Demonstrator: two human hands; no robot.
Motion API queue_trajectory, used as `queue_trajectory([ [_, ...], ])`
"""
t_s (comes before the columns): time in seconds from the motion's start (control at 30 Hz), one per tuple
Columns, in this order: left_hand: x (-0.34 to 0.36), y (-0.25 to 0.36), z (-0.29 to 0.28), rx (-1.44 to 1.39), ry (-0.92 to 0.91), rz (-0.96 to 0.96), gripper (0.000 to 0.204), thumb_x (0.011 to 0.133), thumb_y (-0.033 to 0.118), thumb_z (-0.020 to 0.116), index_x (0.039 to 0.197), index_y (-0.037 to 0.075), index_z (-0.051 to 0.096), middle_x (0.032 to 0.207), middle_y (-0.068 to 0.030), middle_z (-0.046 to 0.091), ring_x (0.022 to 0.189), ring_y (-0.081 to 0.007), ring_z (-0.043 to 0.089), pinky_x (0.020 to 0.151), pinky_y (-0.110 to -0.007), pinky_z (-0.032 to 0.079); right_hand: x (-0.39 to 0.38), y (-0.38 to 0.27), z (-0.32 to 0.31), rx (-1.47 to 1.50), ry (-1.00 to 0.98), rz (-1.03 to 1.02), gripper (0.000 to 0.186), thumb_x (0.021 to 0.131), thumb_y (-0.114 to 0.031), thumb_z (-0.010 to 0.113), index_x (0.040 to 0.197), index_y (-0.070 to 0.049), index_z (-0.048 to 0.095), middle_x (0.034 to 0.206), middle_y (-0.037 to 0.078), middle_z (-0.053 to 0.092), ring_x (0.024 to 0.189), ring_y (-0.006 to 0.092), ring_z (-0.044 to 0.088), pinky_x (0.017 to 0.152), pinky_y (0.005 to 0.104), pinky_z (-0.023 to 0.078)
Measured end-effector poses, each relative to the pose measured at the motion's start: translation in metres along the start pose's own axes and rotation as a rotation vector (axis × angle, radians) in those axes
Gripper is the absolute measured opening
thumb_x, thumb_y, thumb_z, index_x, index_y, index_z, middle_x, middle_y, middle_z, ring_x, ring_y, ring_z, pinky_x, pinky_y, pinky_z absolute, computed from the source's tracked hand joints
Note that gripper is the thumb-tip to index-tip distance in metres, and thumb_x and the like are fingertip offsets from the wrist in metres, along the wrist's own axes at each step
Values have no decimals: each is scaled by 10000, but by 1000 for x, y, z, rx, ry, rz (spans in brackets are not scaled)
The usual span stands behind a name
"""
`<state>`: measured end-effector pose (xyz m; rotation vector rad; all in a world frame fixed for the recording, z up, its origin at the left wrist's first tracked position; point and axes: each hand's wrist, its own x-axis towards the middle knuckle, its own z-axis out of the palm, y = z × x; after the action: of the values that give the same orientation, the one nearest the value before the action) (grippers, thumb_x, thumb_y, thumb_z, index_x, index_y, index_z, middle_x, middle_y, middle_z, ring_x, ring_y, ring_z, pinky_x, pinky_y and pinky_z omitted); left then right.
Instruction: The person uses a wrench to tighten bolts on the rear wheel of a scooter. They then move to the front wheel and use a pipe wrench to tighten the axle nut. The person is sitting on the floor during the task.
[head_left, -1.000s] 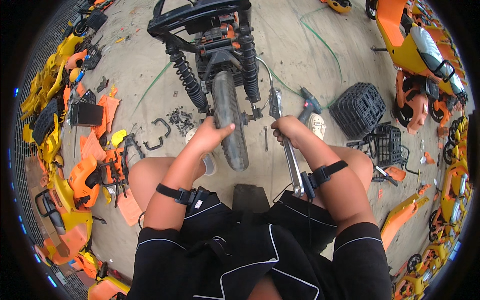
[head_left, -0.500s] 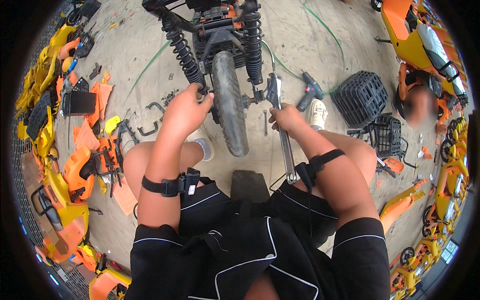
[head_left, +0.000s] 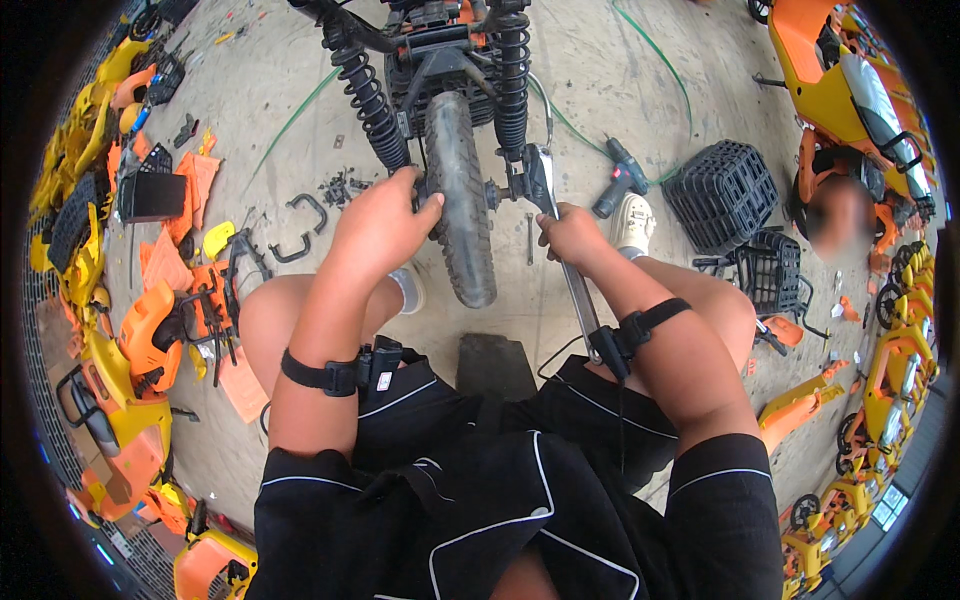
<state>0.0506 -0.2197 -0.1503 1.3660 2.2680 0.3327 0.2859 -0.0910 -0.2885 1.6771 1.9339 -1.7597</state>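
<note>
**Wrench (head_left: pixel 580 300) in the right hand (head_left: pixel 572 236), its head at the axle end (head_left: pixel 504 190)**

A black-framed two-wheeler stands on the far side of the seated person, its tyre (head_left: pixel 461 215) pointing toward the knees, between a left coil-spring shock absorber (head_left: pixel 367 100) and a right coil-spring shock absorber (head_left: pixel 511 85). The wrench, an adjustable one with a long silver handle, lies to the right of the tyre, slanting from the axle end, far, to the right forearm, near. Its head overlaps the axle end in this view; whether its jaws are seated on anything there, I cannot tell.

The right hand's fingers are curled round the upper handle, just below the head. The left hand (head_left: pixel 375 230) is at the tyre's left side, by the foot of the left shock absorber. Its thumb stands apart from the fingers and points to the tyre; the fingertips are hidden, so I cannot tell whether they pinch anything.

On the floor, a small spanner (head_left: pixel 530 238) lies between tyre and wrench. Farther right are a cordless drill (head_left: pixel 622 180) and a black plastic crate (head_left: pixel 722 197). To the left lie two curved black brackets (head_left: pixel 307 212) and, beyond them, a black box (head_left: pixel 151 198).
</note>
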Motion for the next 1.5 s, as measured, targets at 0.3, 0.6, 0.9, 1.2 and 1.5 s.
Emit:
queue_trajectory([
  [0.3,4,4,-3,1,-27,-6,509,913,370,627,1252,-8,589,1067,-227,692,951,-374,672,836,-427,525,-7,-11,-19,-221,-71,-81,283,953,-233,579,938,50,593,713,136,677,600,253,692,581,399,539],
  [0.6,12,2,-2,-17,-25,21,494,914,360,628,1242,-8,592,1075,-237,686,977,-375,672,855,-424,526,-13,-41,-43,-169,-331,-6,221,845,-99,547,980,73,577,836,158,707,667,234,714,589,356,532],
  [0.9,22,-7,-6,-21,-57,-25,504,923,356,629,1274,-2,576,1115,-230,682,987,-362,679,864,-414,529,-15,-47,-45,-128,-254,-23,202,841,-122,563,955,39,609,838,146,704,672,201,681,618,354,522],
  [1.2,29,-12,-3,-45,-57,-10,504,914,355,623,1257,-13,583,1078,-248,680,1004,-395,659,872,-442,516,1,-63,-71,21,-340,22,175,821,-91,584,904,56,631,811,136,698,624,185,647,622,328,512],
  [1.5,32,-9,-2,-2,-68,8,480,916,329,640,1260,0,581,1079,-223,683,943,-358,677,835,-413,530,-3,-39,-47,-100,-293,-22,200,847,-102,573,985,40,594,803,114,681,642,186,657,602,334,513],
])
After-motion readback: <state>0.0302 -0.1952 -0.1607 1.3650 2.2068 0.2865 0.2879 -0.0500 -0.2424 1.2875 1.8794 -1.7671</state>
